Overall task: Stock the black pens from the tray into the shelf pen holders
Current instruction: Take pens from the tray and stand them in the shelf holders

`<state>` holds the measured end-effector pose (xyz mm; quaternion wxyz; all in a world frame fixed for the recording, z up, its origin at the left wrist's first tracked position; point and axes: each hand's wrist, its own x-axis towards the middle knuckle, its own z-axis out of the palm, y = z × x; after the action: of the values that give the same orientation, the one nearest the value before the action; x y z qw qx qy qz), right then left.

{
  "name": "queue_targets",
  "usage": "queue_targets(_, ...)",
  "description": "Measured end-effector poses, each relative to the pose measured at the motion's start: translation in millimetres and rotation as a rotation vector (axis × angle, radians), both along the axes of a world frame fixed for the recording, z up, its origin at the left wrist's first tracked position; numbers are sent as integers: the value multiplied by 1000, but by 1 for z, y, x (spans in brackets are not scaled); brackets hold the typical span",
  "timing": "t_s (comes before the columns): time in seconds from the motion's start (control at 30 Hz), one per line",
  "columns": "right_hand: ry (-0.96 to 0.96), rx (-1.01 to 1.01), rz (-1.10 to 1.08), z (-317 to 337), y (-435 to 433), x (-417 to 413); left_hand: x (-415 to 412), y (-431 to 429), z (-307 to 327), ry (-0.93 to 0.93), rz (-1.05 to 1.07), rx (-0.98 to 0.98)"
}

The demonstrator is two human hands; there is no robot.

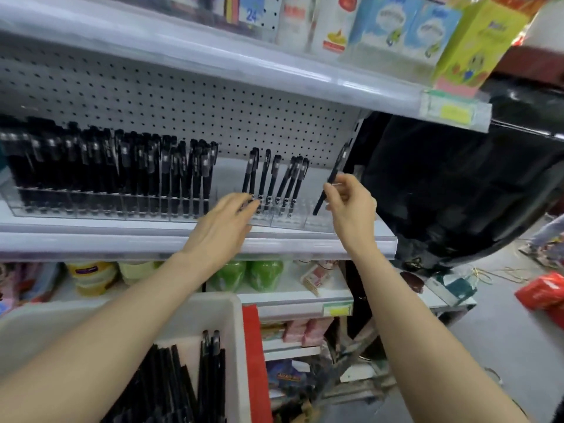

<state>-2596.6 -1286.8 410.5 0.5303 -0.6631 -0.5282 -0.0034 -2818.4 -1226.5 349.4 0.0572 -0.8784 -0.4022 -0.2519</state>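
Note:
Clear pen holders [308, 221] stand in a row on the white shelf [305, 245]. The left holders are packed with upright black pens [122, 166]; several more pens [274, 181] stand in the holders right of a gap. My right hand [351, 206] pinches one black pen [331, 178], tilted, above the rightmost holder. My left hand [225, 221] reaches out with straight fingers, its fingertips touching the pens in the middle holders. The white tray [235, 331] at the bottom left holds several black pens [180, 386].
A pegboard backs the shelf. An upper shelf [274, 65] carries boxed goods. Lower shelves hold green and yellow containers [262, 273]. A black sheet [457, 190] hangs to the right; a red bag [543, 291] lies on the floor.

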Motion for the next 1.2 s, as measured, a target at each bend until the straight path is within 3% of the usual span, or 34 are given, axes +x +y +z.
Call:
queue_targets(0.23, 10, 3, -3, 6, 48, 3, 3, 1, -2, -16, 8, 18)
queue_targets(0.47, -160, -206, 17, -22, 62, 5, 4, 4, -7, -4, 27, 41)
queue_targets(0.7, -221, -199, -13, -31, 66, 4, 7, 4, -13, 14, 63, 64)
queue_targets(1.07, -86, -260, -52, -19, 57, -3, -9, -5, -7, -37, -23, 13)
queue_targets(1.2, -100, -195, -130, -18, 44, -12, -34, -21, -8, -74, 2, 18)
